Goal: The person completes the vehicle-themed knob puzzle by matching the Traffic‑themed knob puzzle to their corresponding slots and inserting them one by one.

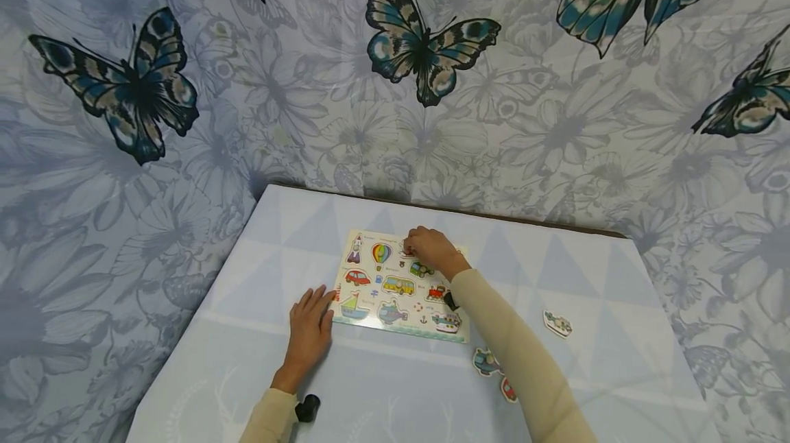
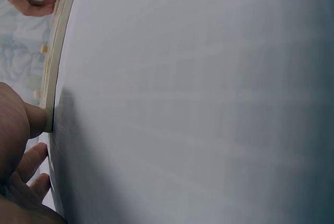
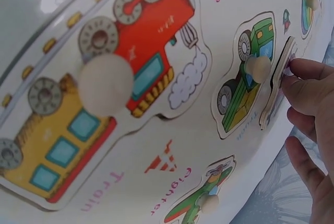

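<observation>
A wooden peg puzzle board (image 1: 407, 330) with vehicle pictures lies on the table. My left hand (image 1: 310, 330) rests at its left edge, fingers spread and fairly straight; in the left wrist view the thumb meets the edge of the board (image 2: 61, 36). Over the upper right of the board, my right hand (image 1: 432, 251) pinches a puzzle piece (image 3: 276, 85) between thumb and fingertips. That piece is seen edge-on and tilted beside the green truck (image 3: 248, 78), its picture mostly hidden. The red and yellow train (image 3: 156, 31) and the fighter plane (image 3: 201, 192) sit in the board.
Right of the board lies a loose ship piece (image 1: 558, 324). A loose aircraft piece (image 1: 485, 362) and a red piece (image 1: 509, 389) lie near the right forearm, partly covered by the sleeve. A butterfly-patterned wall (image 1: 345, 141) stands behind the table's far edge.
</observation>
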A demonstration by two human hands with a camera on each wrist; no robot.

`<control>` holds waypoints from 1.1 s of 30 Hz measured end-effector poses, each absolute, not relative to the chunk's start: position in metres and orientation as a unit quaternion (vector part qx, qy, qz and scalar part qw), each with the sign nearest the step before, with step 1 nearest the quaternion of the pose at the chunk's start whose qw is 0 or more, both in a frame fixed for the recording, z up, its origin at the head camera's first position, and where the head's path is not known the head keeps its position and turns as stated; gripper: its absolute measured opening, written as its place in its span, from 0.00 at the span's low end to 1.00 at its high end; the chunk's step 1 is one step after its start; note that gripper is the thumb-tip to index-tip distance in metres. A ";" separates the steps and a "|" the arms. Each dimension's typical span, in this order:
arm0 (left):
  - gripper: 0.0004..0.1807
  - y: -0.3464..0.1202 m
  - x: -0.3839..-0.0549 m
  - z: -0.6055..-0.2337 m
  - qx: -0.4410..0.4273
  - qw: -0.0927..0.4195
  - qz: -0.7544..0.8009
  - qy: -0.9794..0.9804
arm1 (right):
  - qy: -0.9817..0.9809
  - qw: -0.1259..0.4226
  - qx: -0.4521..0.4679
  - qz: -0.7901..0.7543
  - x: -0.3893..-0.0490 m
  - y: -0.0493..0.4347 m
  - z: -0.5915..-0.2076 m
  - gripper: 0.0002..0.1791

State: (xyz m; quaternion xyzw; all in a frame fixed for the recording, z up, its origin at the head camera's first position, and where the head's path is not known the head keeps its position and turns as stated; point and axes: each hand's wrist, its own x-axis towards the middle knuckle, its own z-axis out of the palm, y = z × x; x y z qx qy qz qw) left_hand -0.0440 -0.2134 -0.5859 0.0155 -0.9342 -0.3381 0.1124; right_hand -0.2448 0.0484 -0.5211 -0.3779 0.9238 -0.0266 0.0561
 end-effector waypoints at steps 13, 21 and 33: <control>0.22 -0.215 -0.047 -0.585 0.016 0.098 -0.335 -0.937 | 0.929 0.052 -0.367 -0.015 -0.246 0.048 -0.527 0.07; 0.22 -0.215 -0.047 -0.585 0.015 0.100 -0.339 -0.935 | 0.925 0.046 -0.377 -0.004 -0.245 0.049 -0.524 0.07; 0.22 -0.217 -0.046 -0.588 0.015 0.103 -0.338 -0.935 | 0.922 0.052 -0.383 0.000 -0.243 0.080 -0.503 0.14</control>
